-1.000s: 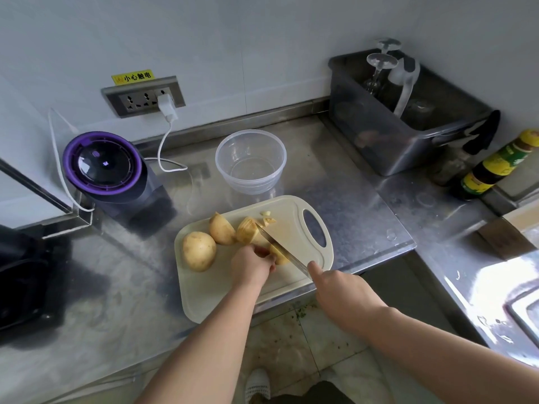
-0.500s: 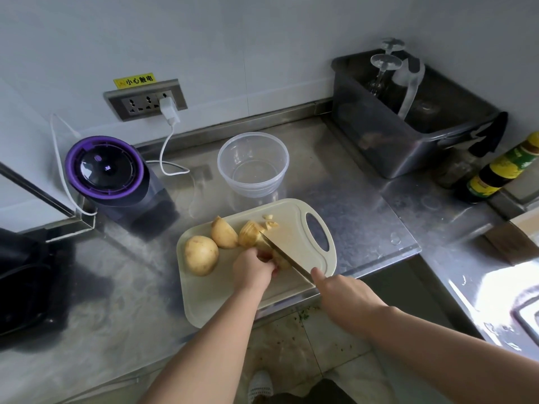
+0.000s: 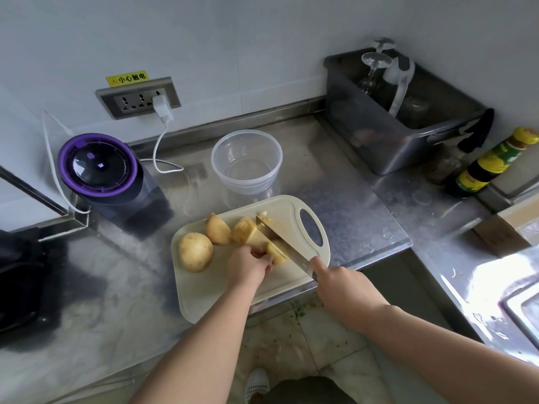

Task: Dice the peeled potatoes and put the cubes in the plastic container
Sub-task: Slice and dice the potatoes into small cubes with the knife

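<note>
On a pale cutting board [image 3: 221, 290] lie a whole potato [image 3: 194, 251], a potato half [image 3: 217, 229] and a partly sliced potato [image 3: 250, 235]. My left hand [image 3: 248, 265] grips the sliced potato from the near side. My right hand [image 3: 341, 287] holds a knife [image 3: 281, 243], forefinger along the blade's back, and the blade stands in the potato between its pieces. A small offcut [image 3: 263, 213] lies at the board's far edge. The clear plastic container [image 3: 246, 161] stands empty just behind the board.
A purple-lidded appliance [image 3: 97, 167] stands at the left, its white cable plugged into the wall socket [image 3: 140, 97]. A dark bin [image 3: 402, 123] with glasses sits at the back right, a sauce bottle [image 3: 490, 164] beside it. The steel counter's edge runs under the board.
The knife blade has shifted slightly along the potato between cuts. My left hand stays on the potato. The view has drifted a little.
</note>
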Available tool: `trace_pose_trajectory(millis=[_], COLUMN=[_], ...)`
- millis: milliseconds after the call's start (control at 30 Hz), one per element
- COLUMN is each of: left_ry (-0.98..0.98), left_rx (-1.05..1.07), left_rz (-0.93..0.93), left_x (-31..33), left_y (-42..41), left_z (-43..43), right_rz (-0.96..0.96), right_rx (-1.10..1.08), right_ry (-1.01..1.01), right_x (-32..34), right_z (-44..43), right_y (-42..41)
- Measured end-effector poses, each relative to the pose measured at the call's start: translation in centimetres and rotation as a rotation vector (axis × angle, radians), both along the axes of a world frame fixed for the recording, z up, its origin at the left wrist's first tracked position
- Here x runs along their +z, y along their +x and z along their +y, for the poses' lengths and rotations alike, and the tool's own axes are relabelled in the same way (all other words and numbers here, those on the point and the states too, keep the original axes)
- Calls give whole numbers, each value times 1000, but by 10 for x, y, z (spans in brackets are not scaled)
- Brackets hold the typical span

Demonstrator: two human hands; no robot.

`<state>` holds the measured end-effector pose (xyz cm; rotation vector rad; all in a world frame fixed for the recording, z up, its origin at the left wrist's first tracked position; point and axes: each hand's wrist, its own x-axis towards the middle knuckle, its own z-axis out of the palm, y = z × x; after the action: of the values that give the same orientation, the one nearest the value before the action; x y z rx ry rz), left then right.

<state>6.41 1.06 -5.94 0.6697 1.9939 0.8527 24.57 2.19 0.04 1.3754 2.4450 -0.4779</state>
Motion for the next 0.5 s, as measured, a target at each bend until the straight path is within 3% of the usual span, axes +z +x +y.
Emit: trace_pose_trajectory(millis=[500], left_ry=[-59], left_rx=[7], left_rz=[-1], left_x=[3], left_y=[-1], left_z=[0], right_rz=[-24], right_rx=[39], right_ry=[-28], right_x=[-3], right_z=[-7], right_y=[-5])
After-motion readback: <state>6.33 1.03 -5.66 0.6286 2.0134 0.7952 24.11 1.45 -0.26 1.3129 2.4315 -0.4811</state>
